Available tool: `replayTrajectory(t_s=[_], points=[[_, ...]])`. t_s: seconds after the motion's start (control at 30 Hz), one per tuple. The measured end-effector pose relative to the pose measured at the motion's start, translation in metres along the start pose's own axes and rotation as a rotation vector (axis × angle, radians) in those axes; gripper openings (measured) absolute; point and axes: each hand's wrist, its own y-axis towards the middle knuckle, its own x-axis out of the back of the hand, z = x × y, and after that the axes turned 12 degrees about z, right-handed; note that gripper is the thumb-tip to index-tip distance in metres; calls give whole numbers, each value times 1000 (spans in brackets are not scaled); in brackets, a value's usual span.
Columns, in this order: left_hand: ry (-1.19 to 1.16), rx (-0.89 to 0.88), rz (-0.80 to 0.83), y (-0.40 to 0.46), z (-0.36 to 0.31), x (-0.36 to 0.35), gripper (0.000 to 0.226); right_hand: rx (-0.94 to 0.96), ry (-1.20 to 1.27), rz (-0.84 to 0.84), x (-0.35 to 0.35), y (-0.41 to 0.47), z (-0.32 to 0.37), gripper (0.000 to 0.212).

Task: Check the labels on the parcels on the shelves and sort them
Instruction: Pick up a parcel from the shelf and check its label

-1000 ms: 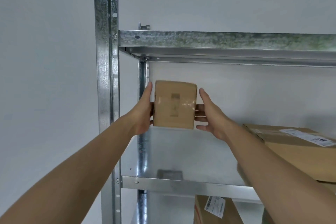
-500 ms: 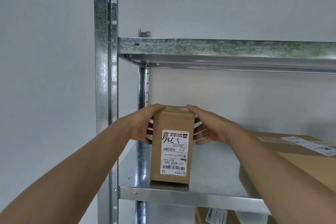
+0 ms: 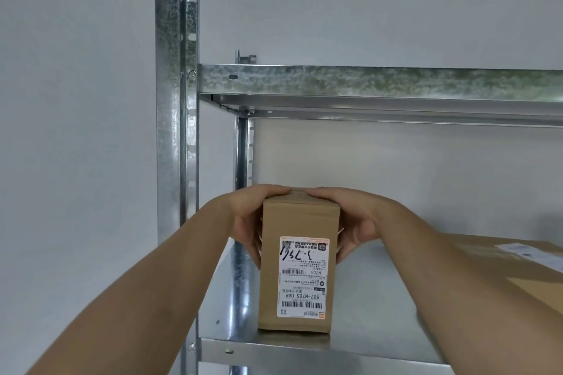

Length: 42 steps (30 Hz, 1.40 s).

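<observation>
Since a second ago the box has come down from mid-air, where its plain face was toward the camera, and now stands upright on the shelf with its label facing out. Half a second ago it already stood there, and the hands have since closed in tighter round its top.

Nearest are the two forearms, reaching in from the lower corners and meeting at the box. The left hand grips the box's upper left side, its thumb lying across the top edge and its fingers curled down behind the left face. The right hand grips the upper right side the same way, thumb on top, fingers wrapped round the right face. The two thumbs nearly meet at the middle of the top. So the box sits between the hands, held by both at its upper half, with its base on the shelf close to the front lip and near the left end.

The label is white with an orange border, stuck on upside down; it shows barcodes, a handwritten mark and the printed "507-N705 069".

To the right, well apart from the box, a larger carton lies flat on the same shelf with a white label of its own. Behind the box's left side is the rear post; the front post stands nearer at left. Above runs the upper shelf, and beyond it a plain wall.
</observation>
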Motion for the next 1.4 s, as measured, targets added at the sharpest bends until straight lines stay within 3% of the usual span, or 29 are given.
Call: replayTrajectory(t_s=[0.6, 0.8, 0.9, 1.07, 1.3, 1.4], points=[[-23, -70, 57, 1, 1, -4, 62, 11, -63, 51, -3, 3, -2, 48], [-52, -105, 29, 0, 6, -7, 36, 30, -51, 38, -4, 1, -8, 57], [-53, -129, 9, 2, 11, -6, 49, 62, -6, 26, -6, 0, -13, 67], [-101, -161, 27, 4, 19, -1, 92, 113, 94, 18, -8, 2, -25, 95], [-138, -166, -12, 18, 55, -1, 130, 113, 148, -29, -13, 11, -79, 91], [-115, -149, -19, 20, 76, -8, 127, 86, 138, -64, -18, 16, -103, 83]])
